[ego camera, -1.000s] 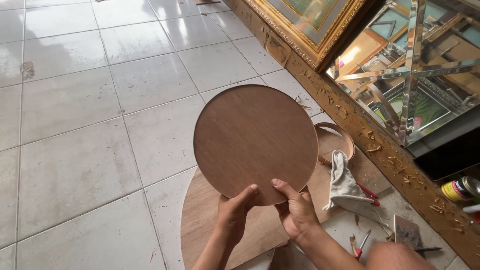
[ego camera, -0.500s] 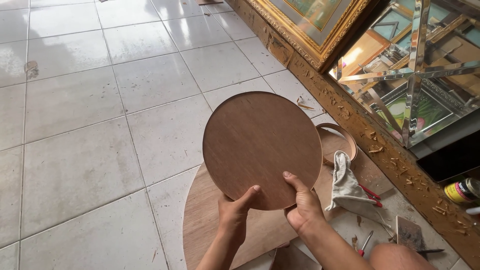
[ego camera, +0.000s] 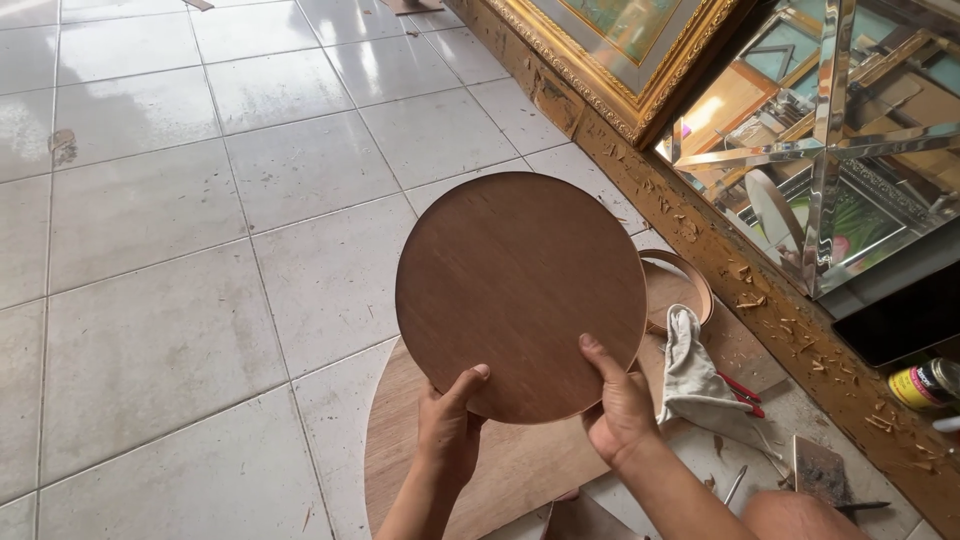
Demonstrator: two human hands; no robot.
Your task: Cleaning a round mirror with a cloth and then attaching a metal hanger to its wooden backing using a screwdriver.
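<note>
Both hands grip the lower edge of a round wooden disc [ego camera: 520,295], the left hand [ego camera: 448,430] with its thumb on the face and the right hand [ego camera: 620,410] likewise, holding it tilted up above the floor. Under the disc lies a larger wooden board [ego camera: 500,470] on the tiled floor [ego camera: 150,250]. Just right of the disc are a grey cloth [ego camera: 695,375], a shallow round wooden tray [ego camera: 685,290], and, farther right, a gold picture frame [ego camera: 620,60] and a mirror [ego camera: 830,150].
</note>
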